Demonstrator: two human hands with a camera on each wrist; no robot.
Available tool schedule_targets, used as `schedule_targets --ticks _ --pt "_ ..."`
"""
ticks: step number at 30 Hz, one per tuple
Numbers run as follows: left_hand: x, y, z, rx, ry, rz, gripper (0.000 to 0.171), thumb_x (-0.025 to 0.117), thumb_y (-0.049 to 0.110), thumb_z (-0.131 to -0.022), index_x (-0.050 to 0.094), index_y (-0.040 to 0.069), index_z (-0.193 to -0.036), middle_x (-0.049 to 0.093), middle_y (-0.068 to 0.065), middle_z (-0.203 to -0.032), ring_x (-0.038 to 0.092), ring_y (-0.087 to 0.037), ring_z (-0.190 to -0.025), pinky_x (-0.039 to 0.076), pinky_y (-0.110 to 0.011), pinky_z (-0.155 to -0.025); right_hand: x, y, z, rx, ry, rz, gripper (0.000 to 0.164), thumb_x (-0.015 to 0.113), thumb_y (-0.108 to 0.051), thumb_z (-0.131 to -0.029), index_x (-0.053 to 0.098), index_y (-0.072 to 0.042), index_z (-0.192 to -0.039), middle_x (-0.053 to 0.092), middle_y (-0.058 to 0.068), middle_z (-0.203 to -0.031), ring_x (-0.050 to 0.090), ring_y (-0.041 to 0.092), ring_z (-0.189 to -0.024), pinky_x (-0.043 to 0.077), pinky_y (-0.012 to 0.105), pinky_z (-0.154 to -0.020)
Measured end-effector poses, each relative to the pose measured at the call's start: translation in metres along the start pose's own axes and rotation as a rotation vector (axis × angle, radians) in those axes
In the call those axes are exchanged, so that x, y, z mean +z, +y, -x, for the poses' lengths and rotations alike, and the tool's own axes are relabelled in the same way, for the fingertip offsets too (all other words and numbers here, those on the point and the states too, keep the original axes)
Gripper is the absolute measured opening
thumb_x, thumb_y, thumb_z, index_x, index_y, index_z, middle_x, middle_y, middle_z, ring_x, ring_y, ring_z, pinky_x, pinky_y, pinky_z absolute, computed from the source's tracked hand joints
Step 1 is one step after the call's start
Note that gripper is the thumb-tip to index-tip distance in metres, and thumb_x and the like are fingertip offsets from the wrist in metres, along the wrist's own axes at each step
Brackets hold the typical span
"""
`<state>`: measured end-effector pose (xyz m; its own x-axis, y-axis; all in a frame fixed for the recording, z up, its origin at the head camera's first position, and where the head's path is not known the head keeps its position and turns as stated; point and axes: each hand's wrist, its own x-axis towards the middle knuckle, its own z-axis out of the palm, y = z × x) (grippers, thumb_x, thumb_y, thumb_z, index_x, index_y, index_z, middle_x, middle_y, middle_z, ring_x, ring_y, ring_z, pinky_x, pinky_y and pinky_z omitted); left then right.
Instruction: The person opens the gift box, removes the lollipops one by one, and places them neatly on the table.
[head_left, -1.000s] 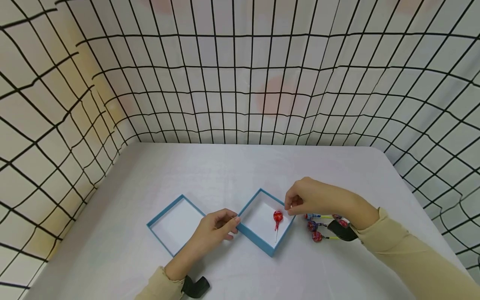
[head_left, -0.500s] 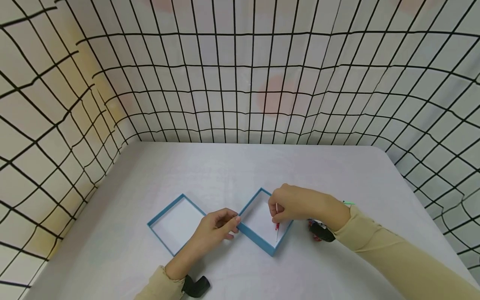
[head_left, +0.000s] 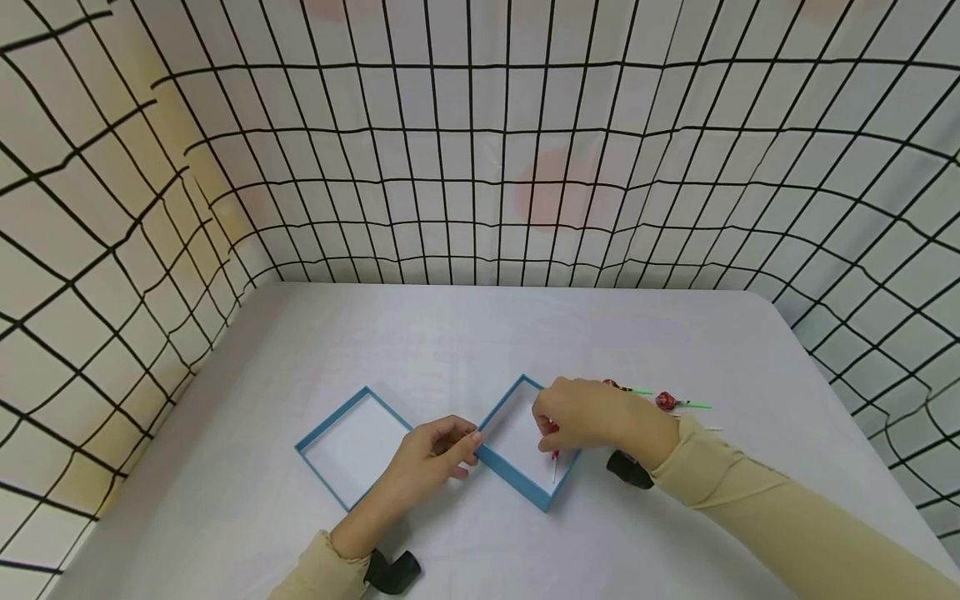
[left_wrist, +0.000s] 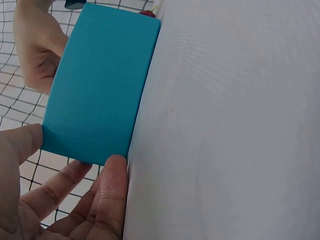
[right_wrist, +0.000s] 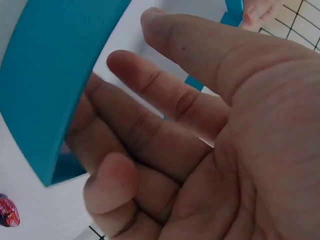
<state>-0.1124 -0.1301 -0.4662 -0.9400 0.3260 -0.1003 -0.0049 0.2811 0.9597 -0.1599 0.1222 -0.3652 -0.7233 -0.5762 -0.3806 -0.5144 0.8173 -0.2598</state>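
A blue open-topped box [head_left: 513, 478] with a white inside stands on the table. My left hand [head_left: 433, 454] pinches its left corner, thumb at the rim and fingers against the outer wall [left_wrist: 102, 85]. Over the box's right part hovers my right hand [head_left: 577, 414], palm down. In the right wrist view its thumb and index finger [right_wrist: 135, 70] are apart with nothing between them, the other fingers loosely bent. A red-wrapped lollipop [head_left: 555, 456] lies inside the box, its head mostly hidden under the right hand.
Left of the box lies a shallow blue lid [head_left: 331, 417], inside up, partly behind the left forearm. Several lollipops [head_left: 666, 401] lie right of the box, some hidden by the right arm. Black netting [head_left: 487, 179] surrounds the white table [head_left: 450, 333].
My right hand has moved left from the box's right rim to over its inside. A white stick seen at its fingers half a second ago no longer shows. The left hand stays put.
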Motion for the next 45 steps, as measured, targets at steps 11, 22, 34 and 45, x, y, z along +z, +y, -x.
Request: schedule_targets --ticks 11,22,34,45 --pt "0.001 -0.002 -0.001 0.000 -0.003 0.010 0.034 0.069 0.031 -0.107 0.072 0.002 -0.124 0.078 -0.011 -0.106 0.077 -0.021 -0.093 0.067 -0.027 -0.075 0.008 -0.008 -0.002 0.006 -0.014 0.033 0.020 0.086 -0.024 -0.093 0.075 -0.016 -0.078 0.066 -0.010 -0.071 0.054 0.005 -0.066 0.044 0.021 -0.057" --pt "0.000 0.000 0.001 0.001 -0.001 0.004 0.035 0.069 0.033 -0.107 0.072 0.002 -0.124 0.078 -0.011 -0.106 0.077 -0.022 -0.093 0.067 -0.027 -0.075 0.016 -0.010 -0.002 0.002 -0.033 0.060 0.034 0.085 -0.023 -0.094 0.071 -0.016 -0.064 0.053 -0.011 -0.060 0.044 0.004 -0.059 0.031 0.019 -0.053" --pt "0.000 0.000 0.000 0.005 0.000 0.001 0.036 0.069 0.033 -0.107 0.072 0.001 -0.124 0.078 -0.012 -0.104 0.076 -0.020 -0.091 0.067 -0.026 -0.074 0.022 -0.013 -0.007 -0.093 0.021 0.053 0.011 0.087 -0.012 -0.091 0.080 -0.011 -0.082 0.068 -0.007 -0.078 0.054 0.006 -0.074 0.052 0.022 -0.065" --pt "0.000 -0.001 0.000 0.010 0.007 -0.007 0.034 0.069 0.033 -0.107 0.073 0.002 -0.122 0.078 -0.013 -0.102 0.076 -0.020 -0.090 0.067 -0.026 -0.073 0.033 -0.008 -0.018 0.020 0.145 0.038 0.031 0.090 -0.008 -0.086 0.061 -0.012 -0.075 0.062 -0.001 -0.074 0.057 0.016 -0.076 0.057 0.034 -0.069"
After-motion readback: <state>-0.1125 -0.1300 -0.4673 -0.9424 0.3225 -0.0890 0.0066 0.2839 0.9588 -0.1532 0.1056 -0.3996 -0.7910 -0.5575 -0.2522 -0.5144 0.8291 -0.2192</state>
